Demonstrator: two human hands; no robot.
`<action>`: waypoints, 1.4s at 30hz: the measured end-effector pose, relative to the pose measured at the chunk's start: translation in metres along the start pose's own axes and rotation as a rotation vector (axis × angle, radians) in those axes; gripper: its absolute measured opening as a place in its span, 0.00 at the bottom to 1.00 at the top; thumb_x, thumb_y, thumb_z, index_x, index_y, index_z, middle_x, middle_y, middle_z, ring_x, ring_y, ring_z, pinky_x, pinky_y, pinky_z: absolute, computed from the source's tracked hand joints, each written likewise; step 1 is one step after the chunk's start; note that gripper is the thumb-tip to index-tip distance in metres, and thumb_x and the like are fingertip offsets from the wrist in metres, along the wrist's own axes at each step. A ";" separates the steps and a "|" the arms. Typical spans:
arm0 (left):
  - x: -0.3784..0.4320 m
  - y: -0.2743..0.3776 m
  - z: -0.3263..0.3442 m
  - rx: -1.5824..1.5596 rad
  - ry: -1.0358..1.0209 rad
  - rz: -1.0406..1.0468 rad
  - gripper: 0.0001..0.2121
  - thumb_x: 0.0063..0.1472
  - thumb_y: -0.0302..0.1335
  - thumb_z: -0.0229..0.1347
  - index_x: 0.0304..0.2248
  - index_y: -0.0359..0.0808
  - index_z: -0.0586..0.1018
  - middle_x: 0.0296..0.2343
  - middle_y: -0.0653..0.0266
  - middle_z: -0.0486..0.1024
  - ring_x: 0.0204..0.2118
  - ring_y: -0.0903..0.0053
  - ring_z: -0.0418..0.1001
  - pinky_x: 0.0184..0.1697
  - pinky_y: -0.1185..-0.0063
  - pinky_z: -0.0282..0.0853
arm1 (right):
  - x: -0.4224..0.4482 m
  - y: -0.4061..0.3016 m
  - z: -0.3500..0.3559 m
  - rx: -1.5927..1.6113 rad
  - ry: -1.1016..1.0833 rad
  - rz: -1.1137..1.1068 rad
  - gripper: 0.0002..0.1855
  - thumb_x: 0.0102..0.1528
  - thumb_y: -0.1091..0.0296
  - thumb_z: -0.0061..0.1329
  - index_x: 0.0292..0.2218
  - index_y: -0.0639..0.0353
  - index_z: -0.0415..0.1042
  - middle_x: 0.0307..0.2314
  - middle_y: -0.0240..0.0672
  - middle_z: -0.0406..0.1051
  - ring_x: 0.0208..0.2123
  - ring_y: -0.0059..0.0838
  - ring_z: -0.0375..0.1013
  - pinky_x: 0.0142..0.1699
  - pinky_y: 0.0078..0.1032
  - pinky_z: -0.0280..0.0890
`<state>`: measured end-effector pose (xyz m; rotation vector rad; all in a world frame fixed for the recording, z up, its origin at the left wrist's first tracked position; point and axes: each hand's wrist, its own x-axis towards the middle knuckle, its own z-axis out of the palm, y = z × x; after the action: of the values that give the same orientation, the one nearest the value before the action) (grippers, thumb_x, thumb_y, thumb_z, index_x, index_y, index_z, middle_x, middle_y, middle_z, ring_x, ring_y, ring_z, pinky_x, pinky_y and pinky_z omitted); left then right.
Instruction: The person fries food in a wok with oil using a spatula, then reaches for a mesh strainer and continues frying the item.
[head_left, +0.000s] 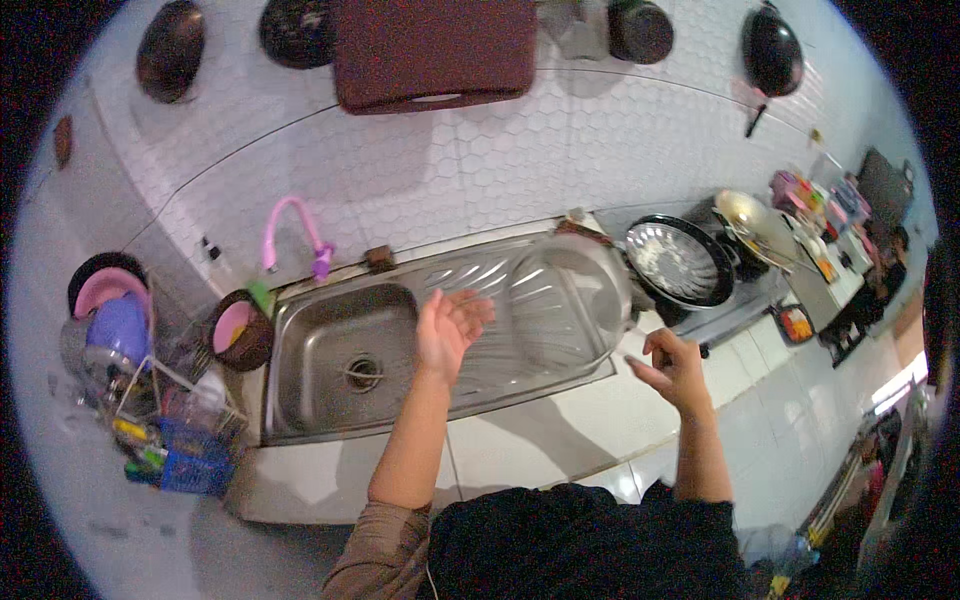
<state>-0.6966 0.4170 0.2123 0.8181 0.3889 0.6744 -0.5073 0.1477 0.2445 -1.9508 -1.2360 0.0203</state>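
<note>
My left hand (450, 330) is above the edge between the steel sink basin (330, 337) and its ribbed drainboard, fingers apart and holding nothing. A large transparent round lid or bowl (570, 307) rests on the drainboard (480, 375), between my two hands. To its right, over the white tiled counter (540, 442), my right hand (671, 367) has bent, parted fingers with nothing visible in them. Beyond that hand a black pan (724, 281) on the stove holds a shiny fluted dish (671, 259) with white contents. A pink faucet (300, 225) curves over the basin.
Left of the sink stand a brown basket with a pink bowl (236, 326) and a crowded dish rack (150, 375). A wok (750, 217) and a small tray of orange food (795, 324) are at the right. Dark pans and a maroon board (435, 52) hang on the wall.
</note>
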 end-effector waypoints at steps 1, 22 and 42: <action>0.003 -0.004 0.008 -0.030 -0.014 0.001 0.25 0.57 0.50 0.37 0.41 0.37 0.70 0.37 0.63 0.71 0.39 0.77 0.67 0.43 0.77 0.56 | -0.013 0.006 0.007 0.231 0.170 0.085 0.10 0.45 0.66 0.54 0.26 0.59 0.67 0.11 0.24 0.59 0.14 0.13 0.57 0.20 0.17 0.52; -0.012 -0.293 0.267 -0.531 -0.546 -0.484 0.27 0.56 0.48 0.40 0.47 0.36 0.67 0.47 0.54 0.65 0.50 0.62 0.61 0.52 0.66 0.56 | -0.207 0.147 -0.098 0.203 0.109 0.478 0.14 0.48 0.60 0.54 0.34 0.58 0.73 0.08 0.31 0.56 0.11 0.18 0.55 0.19 0.21 0.55; -0.023 -0.545 0.547 -0.569 -1.128 -1.132 0.42 0.53 0.61 0.34 0.51 0.28 0.59 0.47 0.39 0.61 0.49 0.56 0.62 0.53 0.64 0.58 | -0.286 0.324 -0.299 1.095 0.246 0.791 0.26 0.60 0.53 0.30 0.35 0.71 0.68 0.07 0.28 0.58 0.08 0.20 0.60 0.15 0.17 0.56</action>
<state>-0.1911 -0.1619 0.1377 0.2296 -0.3835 -0.7394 -0.2914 -0.3176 0.1313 -1.2489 -0.1016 0.6833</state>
